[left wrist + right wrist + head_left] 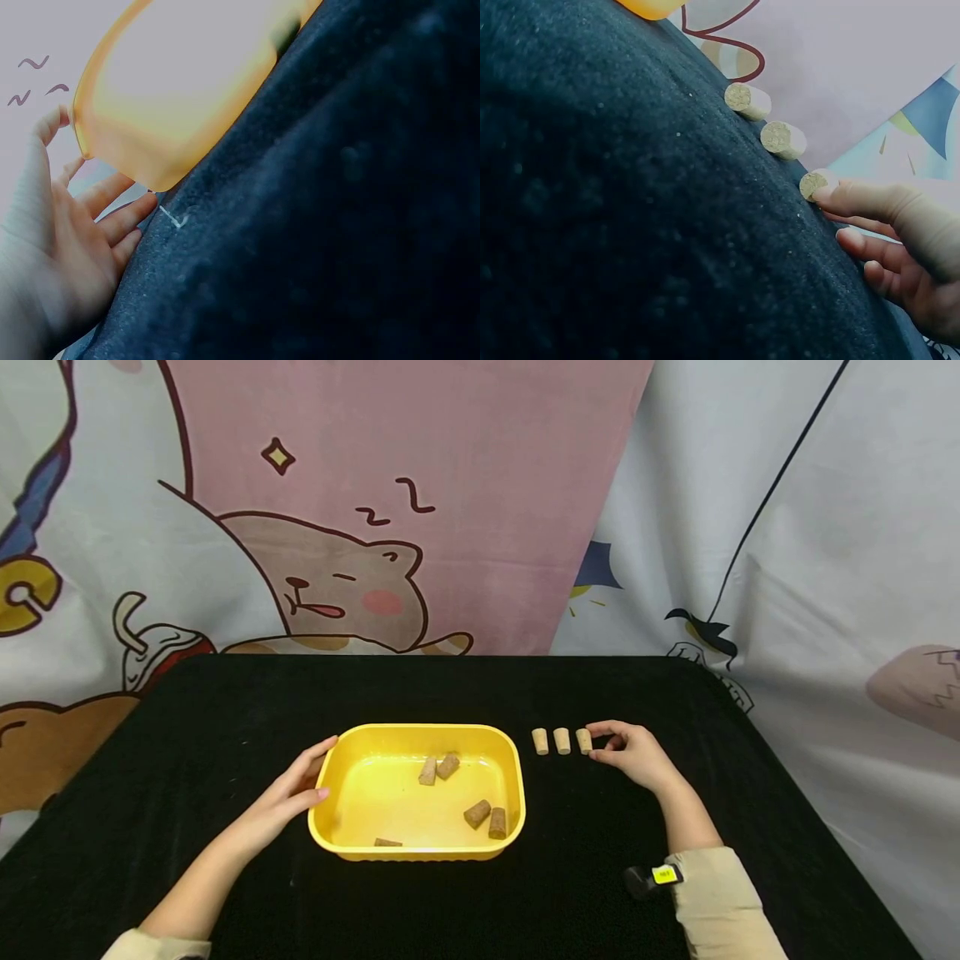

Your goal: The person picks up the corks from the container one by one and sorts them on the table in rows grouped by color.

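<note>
My right hand (pixel 633 756) pinches a small tapered cork (pixel 814 185) between thumb and fingers, at the right end of a short row. Beside it, two pale corks (pixel 540 742) stand upright on the black cloth, lined up to the left. At the left end of a yellow plastic bin (pixel 416 853), my left hand (pixel 288 787) rests its thumb and fingertips against the rim and outer wall. Its fingers are mostly straight and spread in the left wrist view. Several corks (pixel 477 814) lie scattered inside the bin, some darker brown; one is partly hidden by the near wall.
A black cloth (pixel 450 910) covers the table. Behind it hangs a curtain (pixel 510 485) printed with cartoon animals. A dark device with a yellow label (pixel 664 874) sits at the right wrist, by the sleeve (pixel 720 893).
</note>
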